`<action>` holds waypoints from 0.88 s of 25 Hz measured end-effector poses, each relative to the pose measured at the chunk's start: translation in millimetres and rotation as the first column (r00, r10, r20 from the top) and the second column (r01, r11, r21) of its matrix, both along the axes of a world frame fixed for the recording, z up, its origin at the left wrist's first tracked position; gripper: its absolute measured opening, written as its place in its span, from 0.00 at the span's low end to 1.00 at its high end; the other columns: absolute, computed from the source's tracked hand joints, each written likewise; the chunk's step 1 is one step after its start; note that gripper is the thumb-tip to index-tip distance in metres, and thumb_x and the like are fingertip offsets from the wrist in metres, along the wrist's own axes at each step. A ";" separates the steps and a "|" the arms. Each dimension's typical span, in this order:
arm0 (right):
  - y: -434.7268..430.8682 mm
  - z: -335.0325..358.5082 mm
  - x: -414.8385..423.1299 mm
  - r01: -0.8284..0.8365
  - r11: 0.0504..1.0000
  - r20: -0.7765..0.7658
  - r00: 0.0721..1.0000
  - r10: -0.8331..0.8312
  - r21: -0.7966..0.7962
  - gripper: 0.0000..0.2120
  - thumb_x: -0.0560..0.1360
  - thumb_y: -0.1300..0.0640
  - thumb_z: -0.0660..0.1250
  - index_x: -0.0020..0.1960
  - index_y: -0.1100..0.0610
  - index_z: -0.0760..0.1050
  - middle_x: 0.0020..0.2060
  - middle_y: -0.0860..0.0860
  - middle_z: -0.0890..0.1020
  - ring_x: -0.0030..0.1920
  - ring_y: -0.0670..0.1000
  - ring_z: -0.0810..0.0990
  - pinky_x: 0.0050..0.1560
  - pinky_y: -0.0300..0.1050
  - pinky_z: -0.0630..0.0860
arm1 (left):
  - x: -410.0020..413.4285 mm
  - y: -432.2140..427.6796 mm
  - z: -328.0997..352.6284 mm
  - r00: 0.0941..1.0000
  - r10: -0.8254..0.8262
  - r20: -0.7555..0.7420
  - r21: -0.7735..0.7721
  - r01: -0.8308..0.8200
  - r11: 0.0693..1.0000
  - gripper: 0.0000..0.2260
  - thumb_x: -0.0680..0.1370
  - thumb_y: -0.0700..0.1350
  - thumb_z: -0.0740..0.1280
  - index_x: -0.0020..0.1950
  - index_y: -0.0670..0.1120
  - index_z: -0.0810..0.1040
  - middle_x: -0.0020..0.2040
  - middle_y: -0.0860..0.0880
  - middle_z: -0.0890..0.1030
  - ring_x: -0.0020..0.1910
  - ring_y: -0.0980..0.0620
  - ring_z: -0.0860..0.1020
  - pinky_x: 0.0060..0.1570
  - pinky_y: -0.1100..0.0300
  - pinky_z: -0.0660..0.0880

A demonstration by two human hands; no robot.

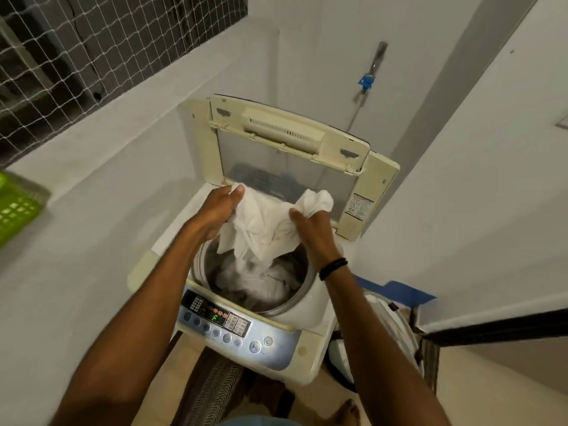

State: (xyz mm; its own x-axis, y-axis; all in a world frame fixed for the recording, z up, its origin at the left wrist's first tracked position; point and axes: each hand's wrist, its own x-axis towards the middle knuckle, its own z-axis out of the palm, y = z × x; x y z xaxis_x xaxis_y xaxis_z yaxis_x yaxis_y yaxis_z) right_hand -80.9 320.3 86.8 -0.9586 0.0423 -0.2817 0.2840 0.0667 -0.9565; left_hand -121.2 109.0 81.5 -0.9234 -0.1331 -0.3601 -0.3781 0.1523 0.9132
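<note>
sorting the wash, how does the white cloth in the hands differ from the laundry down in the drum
The white cloth hangs over the drum, held by the left hand and right hand; the laundry lies at its bottom with no hand on it. The white cloth is stretched between two grips; the laundry is heaped. The white cloth is plain; the laundry mixes white and grey. Both are crumpled fabric.

Fingers of left hand and right hand vanish into the white cloth, its lower end blurred
</note>
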 end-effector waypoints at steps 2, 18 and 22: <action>-6.0 -26.3 -11.4 -0.062 0.994 0.116 0.992 0.051 0.093 0.09 0.76 0.56 0.69 0.54 0.55 0.72 0.55 0.59 0.82 0.55 0.59 0.82 0.53 0.57 0.82 | -4.9 -4.5 -25.7 0.994 0.070 0.086 -0.096 -0.062 0.994 0.21 0.81 0.53 0.64 0.68 0.40 0.75 0.59 0.45 0.81 0.55 0.45 0.79 0.51 0.57 0.75; 211.7 -163.6 117.3 0.270 0.921 0.518 0.766 -0.382 0.280 0.12 0.79 0.64 0.63 0.50 0.72 0.80 0.43 0.67 0.83 0.41 0.60 0.80 0.49 0.57 0.80 | 116.4 245.2 -116.1 0.944 -0.248 0.220 -0.265 0.302 0.915 0.05 0.77 0.50 0.67 0.51 0.55 0.79 0.49 0.52 0.83 0.51 0.48 0.81 0.55 0.55 0.76; 279.1 -233.8 167.7 0.179 0.937 0.723 0.598 -0.346 0.300 0.05 0.79 0.63 0.63 0.47 0.60 0.77 0.42 0.57 0.80 0.44 0.54 0.78 0.52 0.53 0.80 | 161.5 345.4 -177.9 0.710 -0.543 0.448 -0.124 0.651 0.749 0.10 0.77 0.46 0.68 0.58 0.48 0.80 0.55 0.49 0.83 0.51 0.53 0.79 0.47 0.70 0.74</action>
State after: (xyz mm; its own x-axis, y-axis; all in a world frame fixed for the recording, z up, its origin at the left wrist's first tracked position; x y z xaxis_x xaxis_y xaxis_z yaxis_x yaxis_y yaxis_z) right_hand 86.8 599.4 -147.0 -0.3454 0.3850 -0.8558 0.9291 0.0123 -0.3695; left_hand 40.3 454.5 -96.4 -0.6459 0.2652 -0.7159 -0.4138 0.6664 0.6202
